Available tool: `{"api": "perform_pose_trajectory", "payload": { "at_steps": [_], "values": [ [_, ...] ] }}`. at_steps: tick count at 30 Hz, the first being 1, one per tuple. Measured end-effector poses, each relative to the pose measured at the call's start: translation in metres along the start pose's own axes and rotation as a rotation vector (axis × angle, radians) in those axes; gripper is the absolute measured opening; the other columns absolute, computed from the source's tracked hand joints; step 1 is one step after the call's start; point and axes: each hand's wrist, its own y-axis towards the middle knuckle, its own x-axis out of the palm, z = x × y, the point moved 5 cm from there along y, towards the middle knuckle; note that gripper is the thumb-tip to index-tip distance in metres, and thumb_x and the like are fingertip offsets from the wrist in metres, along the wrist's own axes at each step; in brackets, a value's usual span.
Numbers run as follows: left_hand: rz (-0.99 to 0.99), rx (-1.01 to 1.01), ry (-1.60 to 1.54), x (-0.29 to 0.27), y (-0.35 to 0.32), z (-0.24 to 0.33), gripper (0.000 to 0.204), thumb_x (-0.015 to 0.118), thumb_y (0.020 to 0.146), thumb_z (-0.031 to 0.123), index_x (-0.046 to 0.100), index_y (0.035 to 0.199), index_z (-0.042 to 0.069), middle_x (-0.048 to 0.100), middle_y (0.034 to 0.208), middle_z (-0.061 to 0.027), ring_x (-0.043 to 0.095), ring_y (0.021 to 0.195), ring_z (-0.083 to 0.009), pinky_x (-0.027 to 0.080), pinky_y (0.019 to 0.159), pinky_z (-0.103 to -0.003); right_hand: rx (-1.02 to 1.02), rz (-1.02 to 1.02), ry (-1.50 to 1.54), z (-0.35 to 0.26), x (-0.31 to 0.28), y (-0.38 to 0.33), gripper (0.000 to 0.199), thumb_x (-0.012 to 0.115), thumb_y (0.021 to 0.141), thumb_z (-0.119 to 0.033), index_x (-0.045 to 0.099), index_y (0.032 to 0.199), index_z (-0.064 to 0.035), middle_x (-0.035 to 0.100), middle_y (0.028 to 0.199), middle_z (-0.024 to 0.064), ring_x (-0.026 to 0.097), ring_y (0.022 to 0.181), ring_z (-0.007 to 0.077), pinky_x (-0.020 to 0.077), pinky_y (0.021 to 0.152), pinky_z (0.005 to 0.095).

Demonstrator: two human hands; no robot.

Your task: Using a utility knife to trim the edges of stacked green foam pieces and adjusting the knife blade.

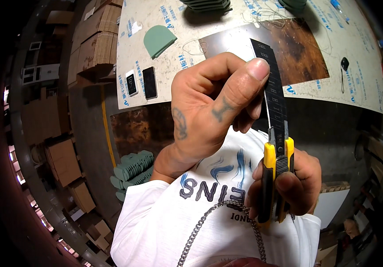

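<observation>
A utility knife with a yellow and black handle stands upright in front of my chest. My right hand is wrapped round the handle, thumb on its front by the ribbed slider. The long black snap-off blade is slid far out and points up, away from me. With thumb and bent fingers, my left hand pinches the blade's left edge in its upper part. The fingertips behind the blade are partly hidden.
The pale table holds a brown-stained board, a green rounded pad, two phones and a small black fob. Stacked green pieces lie low at left. Cardboard stacks stand beside the table.
</observation>
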Motion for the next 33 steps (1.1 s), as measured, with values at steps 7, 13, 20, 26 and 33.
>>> {"api": "perform_pose_trajectory", "payload": {
  "at_steps": [7, 13, 20, 26, 33],
  "values": [
    [0.036, 0.035, 0.07, 0.001, -0.004, 0.002, 0.031, 0.067, 0.096, 0.025, 0.064, 0.076, 0.002, 0.059, 0.059, -0.0016, 0.048, 0.046, -0.0038, 0.035, 0.041, -0.019, 0.068, 0.136, 0.221, 0.002, 0.011, 0.002, 0.047, 0.058, 0.097, -0.031, 0.046, 0.125, 0.0044, 0.068, 0.09, 0.0176, 0.069, 0.079, 0.0197, 0.0559, 0.073, 0.033],
    [0.087, 0.039, 0.134, -0.006, -0.003, -0.006, 0.038, 0.065, 0.098, 0.033, 0.068, 0.077, 0.0, 0.058, 0.056, -0.0014, 0.047, 0.044, -0.0041, 0.034, 0.041, -0.019, -0.057, 0.133, 0.214, 0.012, 0.003, 0.009, 0.035, 0.053, 0.1, -0.027, 0.046, 0.118, 0.0023, 0.062, 0.08, 0.0123, 0.059, 0.066, 0.0135, 0.0497, 0.063, 0.027],
    [0.014, -0.084, 0.172, -0.012, -0.008, -0.022, 0.043, 0.057, 0.101, 0.037, 0.069, 0.087, -0.002, 0.062, 0.066, -0.0047, 0.052, 0.052, -0.0059, 0.038, 0.047, -0.019, -0.07, 0.175, 0.176, 0.013, -0.004, 0.014, 0.033, 0.05, 0.103, -0.03, 0.047, 0.114, 0.0006, 0.061, 0.077, 0.01, 0.057, 0.059, 0.0108, 0.0473, 0.055, 0.0238],
    [-0.182, -0.016, 0.077, -0.007, -0.016, -0.025, 0.031, 0.06, 0.1, 0.025, 0.068, 0.104, -0.004, 0.068, 0.081, -0.008, 0.064, 0.069, -0.0108, 0.048, 0.057, -0.021, -0.098, 0.178, 0.177, 0.012, -0.001, 0.018, 0.034, 0.049, 0.104, -0.033, 0.047, 0.112, 0.0005, 0.061, 0.074, 0.0085, 0.056, 0.055, 0.0089, 0.046, 0.052, 0.0216],
    [-0.32, -0.035, -0.027, -0.005, -0.016, -0.027, 0.022, 0.063, 0.095, 0.008, 0.064, 0.11, -0.009, 0.066, 0.106, -0.014, 0.065, 0.089, -0.0147, 0.054, 0.075, -0.026, -0.083, 0.181, 0.143, 0.011, -0.009, 0.029, 0.036, 0.05, 0.103, -0.037, 0.049, 0.108, -0.0006, 0.059, 0.068, 0.0066, 0.055, 0.051, 0.0079, 0.0433, 0.047, 0.0201]
  ]
}}
